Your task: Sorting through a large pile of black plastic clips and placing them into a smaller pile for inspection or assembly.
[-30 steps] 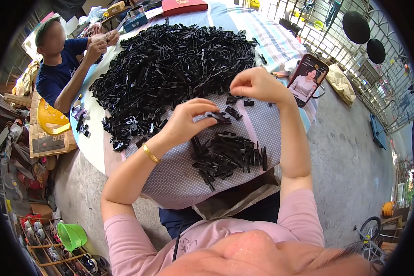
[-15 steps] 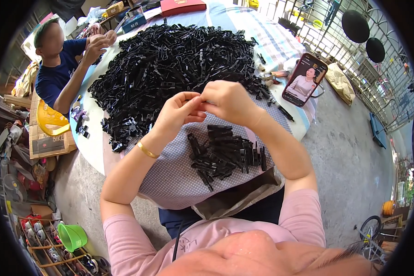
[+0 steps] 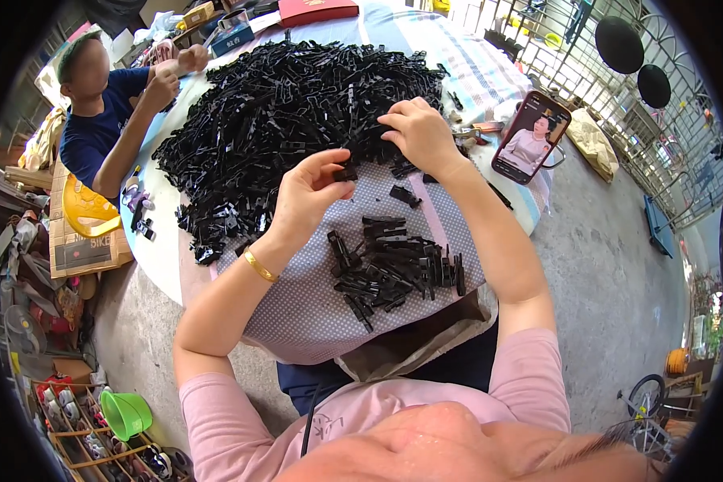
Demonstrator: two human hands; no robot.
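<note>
Our L hand (image 3: 304,197) has a small black plastic clip part (image 3: 345,173) pinched btwn thumb & fingertips, at the near edge of the big pile (image 3: 273,112). Our R hand (image 3: 426,140) is over the pile's near right side, fingers curled; can't tell if they've got anything. A smaller heap (image 3: 394,273) lies nearer us on the dotted tablecloth (image 3: 289,317), w/ loose pcs (image 3: 405,195) btwn it & the pile. To do this well, we'd best keep the L pinch light but steady, lift single parts w/ R fingertips vs. dragging tangled ones, avoid mixing the two heaps, & not get distracted by the phone (image 3: 532,138).
</note>
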